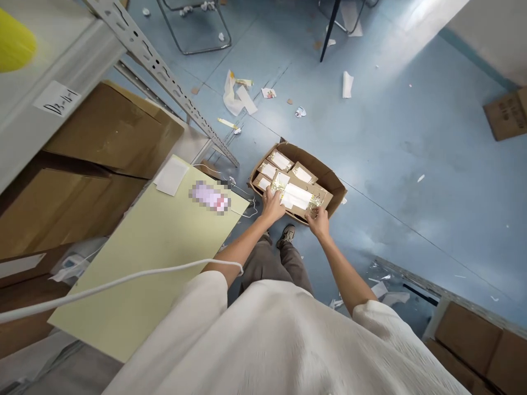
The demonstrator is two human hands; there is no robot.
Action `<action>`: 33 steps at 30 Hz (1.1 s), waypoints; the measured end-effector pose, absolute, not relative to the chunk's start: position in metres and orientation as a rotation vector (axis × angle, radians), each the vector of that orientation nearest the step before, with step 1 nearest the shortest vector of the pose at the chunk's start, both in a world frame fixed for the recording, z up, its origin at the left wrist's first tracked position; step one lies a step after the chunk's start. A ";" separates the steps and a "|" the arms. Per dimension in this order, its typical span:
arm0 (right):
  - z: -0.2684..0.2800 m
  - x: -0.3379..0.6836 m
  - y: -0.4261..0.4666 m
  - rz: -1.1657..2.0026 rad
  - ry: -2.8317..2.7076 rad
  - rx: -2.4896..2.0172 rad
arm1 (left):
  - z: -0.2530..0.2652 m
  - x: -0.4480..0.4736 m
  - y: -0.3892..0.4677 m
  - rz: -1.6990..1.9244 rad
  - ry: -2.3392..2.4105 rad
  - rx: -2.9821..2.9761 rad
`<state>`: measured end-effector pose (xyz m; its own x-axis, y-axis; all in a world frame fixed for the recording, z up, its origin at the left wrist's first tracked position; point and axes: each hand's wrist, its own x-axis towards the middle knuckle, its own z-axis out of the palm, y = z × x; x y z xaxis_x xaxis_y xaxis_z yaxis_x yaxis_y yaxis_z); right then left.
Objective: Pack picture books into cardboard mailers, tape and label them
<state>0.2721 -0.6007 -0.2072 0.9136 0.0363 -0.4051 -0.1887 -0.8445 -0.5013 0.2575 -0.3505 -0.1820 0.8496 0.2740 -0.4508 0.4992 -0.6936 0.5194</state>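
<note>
Blue floor [391, 142] spreads around me, smooth, littered with more paper scraps than I can reliably count. On my left runs one metal shelf [158, 71] with a single handwritten label [56, 99] and several brown boxes [119, 131] stacked beneath that label. Next to it, just beside my left arm, is one pale yellow tabletop [144, 263], with one white paper piece [172, 175] and one pixelated item [209, 197] on it; one white cable [123, 280] crosses in front of it. At the lower right, at least two cartons [467, 332] stand by another rack [432, 293]. A lone box [506, 115] sits well apart at the far right, and one bent metal frame [197, 52] stands at the top.

In front of my feet, one open carton [331, 184] rests on the floor. I count four smaller parcels [303, 173] with white labels inside, grouped toward its far and left sides. One longer parcel [298, 196], white-labelled and shiny-taped, lies nearer me, within the carton's opening, between my two hands. My left hand [274, 205] grips its left end, and my right hand [320, 221] pinches its near right corner; I cannot tell whether it bears on anything below.
</note>
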 end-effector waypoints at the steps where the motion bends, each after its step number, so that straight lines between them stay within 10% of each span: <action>1: -0.221 0.278 -0.599 0.569 0.096 -2.523 | -0.195 0.262 -0.350 -0.439 0.577 2.357; 15: -0.464 0.321 -0.506 0.782 -0.254 -2.346 | -0.418 0.300 -0.330 -0.548 0.614 2.429; 33: -0.487 0.312 -0.505 0.941 -0.340 -2.147 | -0.429 0.269 -0.327 -0.813 0.697 2.449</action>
<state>0.3118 -0.5051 -0.4869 0.6942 0.5003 -0.5175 -0.0540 -0.6807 -0.7306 0.2686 -0.3271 -0.4294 0.6964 0.3148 -0.6450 0.5894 -0.7635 0.2638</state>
